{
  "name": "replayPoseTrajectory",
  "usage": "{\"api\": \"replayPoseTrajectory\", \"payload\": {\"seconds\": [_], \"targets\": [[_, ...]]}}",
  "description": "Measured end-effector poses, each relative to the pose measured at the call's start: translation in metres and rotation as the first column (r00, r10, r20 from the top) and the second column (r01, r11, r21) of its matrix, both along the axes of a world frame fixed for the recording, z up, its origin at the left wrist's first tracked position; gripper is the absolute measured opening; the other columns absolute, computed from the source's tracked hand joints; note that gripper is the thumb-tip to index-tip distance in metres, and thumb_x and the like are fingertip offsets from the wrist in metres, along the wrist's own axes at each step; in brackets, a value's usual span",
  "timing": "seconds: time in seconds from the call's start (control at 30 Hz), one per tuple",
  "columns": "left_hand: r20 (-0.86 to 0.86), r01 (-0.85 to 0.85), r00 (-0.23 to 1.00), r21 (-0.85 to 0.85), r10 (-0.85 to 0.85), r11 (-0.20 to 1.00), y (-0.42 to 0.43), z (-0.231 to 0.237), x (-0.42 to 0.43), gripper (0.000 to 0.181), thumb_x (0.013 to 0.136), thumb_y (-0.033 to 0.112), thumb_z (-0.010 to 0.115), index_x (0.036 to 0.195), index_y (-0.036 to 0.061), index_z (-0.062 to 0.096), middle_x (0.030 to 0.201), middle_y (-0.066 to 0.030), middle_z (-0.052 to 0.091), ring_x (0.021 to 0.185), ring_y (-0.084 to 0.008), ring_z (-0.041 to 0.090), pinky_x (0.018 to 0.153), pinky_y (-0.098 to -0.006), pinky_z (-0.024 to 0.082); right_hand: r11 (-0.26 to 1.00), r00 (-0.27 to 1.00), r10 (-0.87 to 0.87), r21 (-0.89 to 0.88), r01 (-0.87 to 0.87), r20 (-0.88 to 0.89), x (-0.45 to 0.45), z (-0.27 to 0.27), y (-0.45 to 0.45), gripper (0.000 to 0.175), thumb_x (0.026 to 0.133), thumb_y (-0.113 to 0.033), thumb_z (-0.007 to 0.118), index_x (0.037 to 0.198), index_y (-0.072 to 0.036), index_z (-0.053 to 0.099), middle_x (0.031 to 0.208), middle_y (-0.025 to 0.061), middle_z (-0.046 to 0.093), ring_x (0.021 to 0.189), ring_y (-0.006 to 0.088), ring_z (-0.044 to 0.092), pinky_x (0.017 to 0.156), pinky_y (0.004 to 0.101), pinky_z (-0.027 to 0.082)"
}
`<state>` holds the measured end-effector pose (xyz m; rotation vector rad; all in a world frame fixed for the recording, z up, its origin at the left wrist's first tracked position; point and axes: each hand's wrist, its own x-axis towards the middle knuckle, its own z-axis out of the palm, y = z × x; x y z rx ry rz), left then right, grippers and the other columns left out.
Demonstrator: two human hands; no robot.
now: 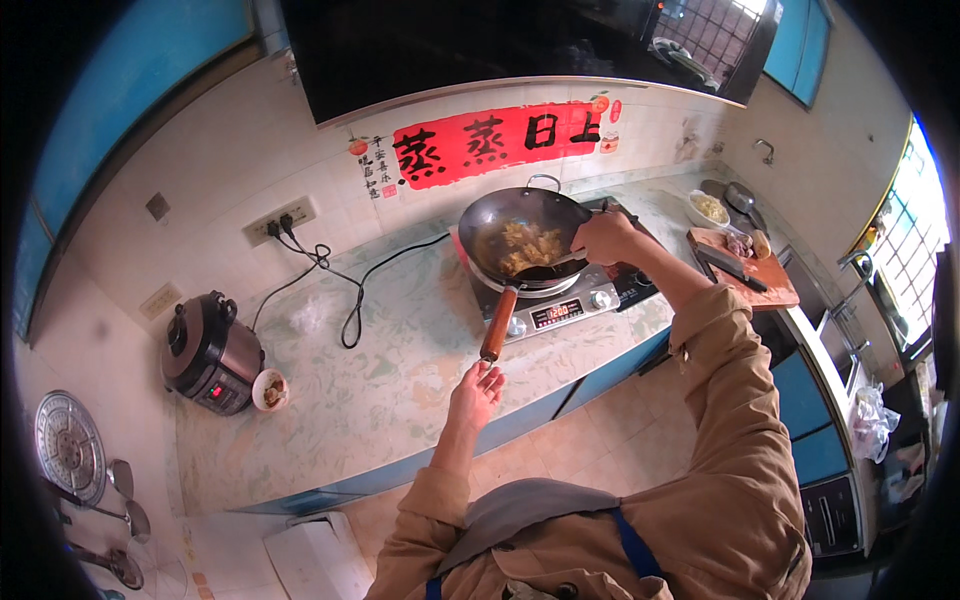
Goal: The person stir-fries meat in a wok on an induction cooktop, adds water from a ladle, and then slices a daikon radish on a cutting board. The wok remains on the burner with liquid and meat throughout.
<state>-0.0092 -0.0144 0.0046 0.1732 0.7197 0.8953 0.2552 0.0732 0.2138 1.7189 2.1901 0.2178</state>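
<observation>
A dark wok [480,225] sits on an induction cooker [574,311] and holds browned pieces of food [529,246]. My right hand [604,236] reaches over the wok's right rim, closed around the handle of a metal spatula [568,258] whose blade is down among the food. The wok's wooden handle [499,324] points toward me. At the metal ring on its end is my left hand [478,394], palm up with the fingers loosely curled; whether it grips the ring is unclear. The cooker's display is lit.
To the right, a cutting board [776,285] bears a kitchen knife [727,268] and meat [739,244], near a bowl of pale shreds [709,208]. An electric pressure cooker [210,352] and small cup [270,390] stand left. A power cord [361,289] crosses the counter; a range hood [480,60] hangs above.
</observation>
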Motion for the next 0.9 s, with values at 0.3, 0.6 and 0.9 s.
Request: {"api": "replayPoseTrajectory", "payload": {"seconds": [0.3, 0.6, 0.9], "targets": [[0.039, 0.023, 0.999, 0.013, -0.024, 1.0, -0.004, 0.002, -0.001, 0.017, 0.083, 0.031, 0.051, 0.091, 0.0157, 0.052, 0.092, -0.0047, 0.054, 0.092, -0.0184, 0.05, 0.078, -0.0323, 0.032, 0.953, 0.965, -0.221, 0.178, 0.245, -0.145, 0.012, -0.088, 0.049, 0.019, 0.072, -0.014, 0.052, 0.086, -0.014, 0.065, 0.087, 0.009, 0.063, 0.084, 0.0254, 0.061, 0.067, 0.0355, 0.049], [0.033, 0.009, 0.999, 0.011, -0.009, 1.0, -0.005, 0.0, -0.003, 0.017, 0.083, 0.031, 0.051, 0.093, 0.0163, 0.053, 0.093, -0.0049, 0.053, 0.091, -0.0182, 0.051, 0.076, -0.0304, 0.033, 0.906, 0.931, -0.163, 0.323, 0.272, -0.327, 0.008, -0.052, 0.055, 0.018, 0.073, -0.015, 0.05, 0.084, -0.014, 0.065, 0.083, 0.0122, 0.063, 0.082, 0.0279, 0.061, 0.067, 0.0369, 0.05], [0.027, -0.026, 0.999, -0.001, 0.026, 1.0, -0.01, 0.004, -0.002, 0.021, 0.08, 0.027, 0.055, 0.095, 0.0124, 0.054, 0.097, -0.0078, 0.052, 0.093, -0.0215, 0.048, 0.081, -0.0323, 0.034, 0.859, 0.953, -0.242, 0.418, 0.297, -0.181, 0.014, -0.127, 0.122, 0.017, 0.082, -0.017, 0.044, 0.085, -0.009, 0.059, 0.074, 0.0081, 0.064, 0.07, 0.0227, 0.063, 0.055, 0.0346, 0.049]]}}
